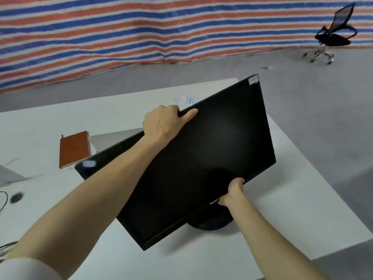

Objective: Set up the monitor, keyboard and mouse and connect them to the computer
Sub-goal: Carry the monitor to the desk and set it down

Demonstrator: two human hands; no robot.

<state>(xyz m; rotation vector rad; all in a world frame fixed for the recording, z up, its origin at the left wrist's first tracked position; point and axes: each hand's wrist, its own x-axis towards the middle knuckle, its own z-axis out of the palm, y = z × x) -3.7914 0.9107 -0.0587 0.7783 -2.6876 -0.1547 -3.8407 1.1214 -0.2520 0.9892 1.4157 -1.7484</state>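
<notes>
A black flat monitor with a dark screen is tilted over the white table, its round black base low near the table top. My left hand grips the monitor's top edge, fingers curled over the back. My right hand holds the bottom edge near the stand. A grey closed laptop lies behind the monitor, mostly hidden. Neither keyboard nor mouse is visible.
An orange-brown notebook lies left of the monitor. A cable hole and thin cables sit at the left edge. White paper lies at the table's far side. A black office chair stands far right on the grey floor.
</notes>
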